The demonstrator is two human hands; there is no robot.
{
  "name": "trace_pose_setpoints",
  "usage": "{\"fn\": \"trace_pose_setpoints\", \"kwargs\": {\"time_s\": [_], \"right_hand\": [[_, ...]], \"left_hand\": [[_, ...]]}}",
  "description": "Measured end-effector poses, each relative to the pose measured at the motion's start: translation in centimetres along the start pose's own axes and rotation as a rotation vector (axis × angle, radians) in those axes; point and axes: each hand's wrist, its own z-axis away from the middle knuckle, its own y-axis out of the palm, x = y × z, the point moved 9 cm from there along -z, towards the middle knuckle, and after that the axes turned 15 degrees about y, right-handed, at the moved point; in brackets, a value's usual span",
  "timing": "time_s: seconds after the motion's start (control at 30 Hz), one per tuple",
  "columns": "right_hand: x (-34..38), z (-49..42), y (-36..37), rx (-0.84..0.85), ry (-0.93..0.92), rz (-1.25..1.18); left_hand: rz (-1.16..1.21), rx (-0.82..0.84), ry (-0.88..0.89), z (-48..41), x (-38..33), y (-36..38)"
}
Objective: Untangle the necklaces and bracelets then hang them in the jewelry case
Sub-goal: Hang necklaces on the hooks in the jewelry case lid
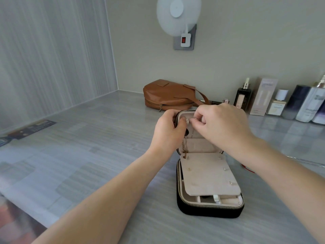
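Observation:
A black zip jewelry case (209, 211) with a pale pink lining lies open on the grey table, its lid standing upright at the far end. A pink flap with small earrings covers the lower half. My left hand (168, 131) grips the lid's left edge near the top. My right hand (221, 124) pinches a thin gold chain at a small snap tab near the lid's top. A gold necklace (184, 148) hangs down the lid's left side to the flap. Behind my right forearm a silver chain (302, 160) and a red cord (247, 169) lie on the table.
A brown leather bag (168, 95) lies behind the case by the wall. Several cosmetic bottles and boxes (281, 103) line the wall at the right. A dark ruler-like strip (31, 129) lies at the far left. A white fan (178, 14) hangs on the wall.

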Motion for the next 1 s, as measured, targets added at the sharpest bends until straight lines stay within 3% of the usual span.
{"fn": "trace_pose_setpoints", "kwargs": {"time_s": [0.4,1.0], "right_hand": [[0.1,-0.1,-0.3,-0.066,0.073,-0.015],[-0.9,-0.1,-0.2,-0.040,0.104,-0.041]], "left_hand": [[0.102,0.050,0.000,0.3,-0.5,0.6],[0.063,0.122,0.032,0.5,-1.0,1.0]]}}
